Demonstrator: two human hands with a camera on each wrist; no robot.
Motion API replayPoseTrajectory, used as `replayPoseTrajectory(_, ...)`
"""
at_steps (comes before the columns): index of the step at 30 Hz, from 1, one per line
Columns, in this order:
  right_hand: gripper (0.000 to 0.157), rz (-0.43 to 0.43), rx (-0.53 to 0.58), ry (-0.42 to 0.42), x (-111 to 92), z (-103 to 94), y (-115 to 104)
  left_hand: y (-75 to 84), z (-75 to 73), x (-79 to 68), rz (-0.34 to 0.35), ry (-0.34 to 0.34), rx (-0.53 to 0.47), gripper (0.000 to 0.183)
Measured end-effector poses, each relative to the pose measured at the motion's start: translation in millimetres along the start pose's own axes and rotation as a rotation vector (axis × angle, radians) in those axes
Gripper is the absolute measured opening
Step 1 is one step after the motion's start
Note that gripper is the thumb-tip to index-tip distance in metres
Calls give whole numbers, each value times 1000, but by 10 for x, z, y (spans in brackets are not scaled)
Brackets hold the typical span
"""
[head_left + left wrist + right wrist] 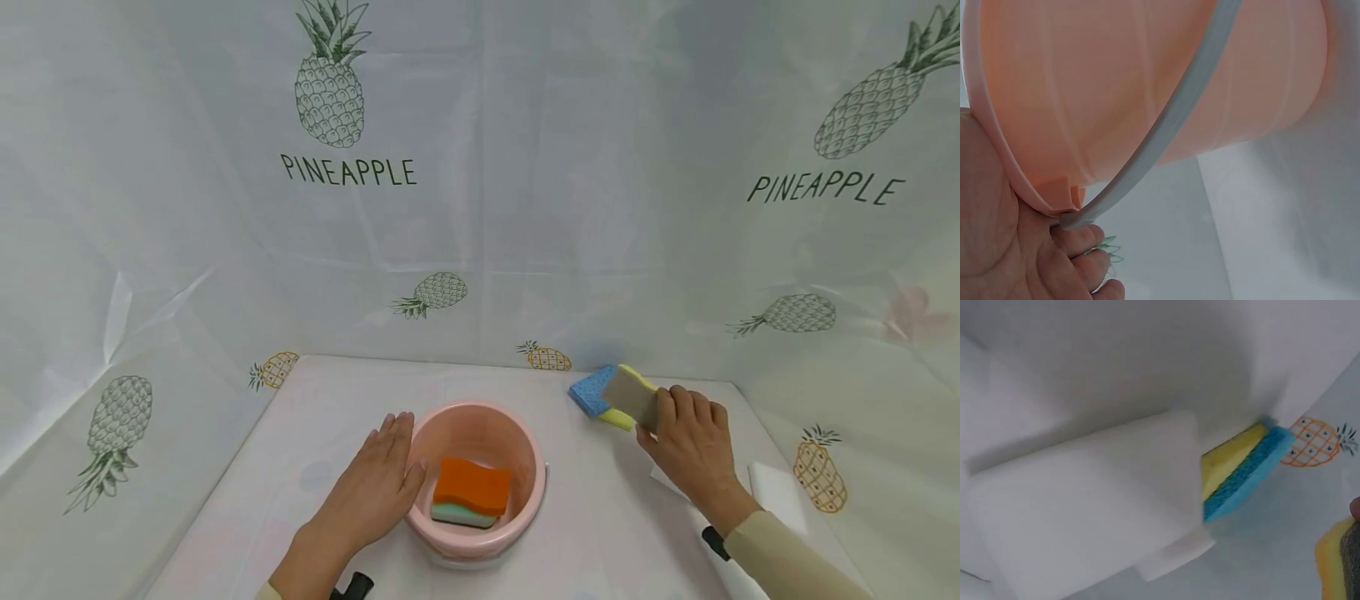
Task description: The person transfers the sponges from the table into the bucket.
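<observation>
Right grip (693, 429) clamped, thumb and fingers pinching grey-and-yellow sponge (632, 398); left grip (375, 487) unclamped, straight fingers laid against pink bucket (474, 543). We note pale worktop (607, 533) beneath. Bucket stands near middle, orange-and-green sponge (471, 486) lying inside. White block (778, 496) lies well right of bucket. Toward far edge we see blue-and-yellow sponge (591, 392), partly hidden in head view behind held one.

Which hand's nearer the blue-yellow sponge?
Right: right hand, just right of the blue-yellow sponge, gripping a gray-yellow sponge; left hand is well left, touching the pink bucket.
</observation>
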State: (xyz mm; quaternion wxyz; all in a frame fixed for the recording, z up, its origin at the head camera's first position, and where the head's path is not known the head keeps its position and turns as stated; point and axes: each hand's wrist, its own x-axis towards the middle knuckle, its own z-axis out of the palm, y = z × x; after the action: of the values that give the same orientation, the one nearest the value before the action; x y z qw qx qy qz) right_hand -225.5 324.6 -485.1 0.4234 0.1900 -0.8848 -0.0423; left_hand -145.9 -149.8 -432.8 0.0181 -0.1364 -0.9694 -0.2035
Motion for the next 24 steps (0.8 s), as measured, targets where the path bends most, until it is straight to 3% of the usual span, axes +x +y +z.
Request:
replayPoseTrajectory(7,67,-66,55,91,287,-100,-328,4,7,7,-11,-14,22,72)
replayPoseTrajectory(16,70,-66,132,24,689,-389,-809,15,1,9,-1,-7,40,71)
replayPoseTrajectory(21,66,-60,238,5,906,-546,-1099,24,-4,18,1,-1,107,72)
replayPoseTrajectory(24,66,-69,288,-49,992,-622,-1261,35,-10,22,8,7,140,72)
